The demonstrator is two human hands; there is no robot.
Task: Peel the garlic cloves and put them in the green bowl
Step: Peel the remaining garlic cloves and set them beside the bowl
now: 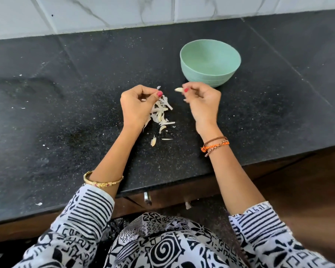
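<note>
My right hand (200, 102) pinches a pale garlic clove (179, 89) between thumb and fingertips, just in front of the green bowl (210, 62). The bowl stands upright on the black counter, and no cloves show in the part of its inside that I can see. My left hand (136, 104) is closed, with a scrap of white garlic skin (158, 87) sticking up at its fingertips. Under and beside the left hand lies a pile of garlic skins and cloves (161, 113). A gap separates the two hands.
The black speckled counter (66, 117) carries small white flecks of peel at the left. A white tiled wall (104, 12) runs along the back. The counter's front edge (182, 182) lies near my body, with drawer handles below it.
</note>
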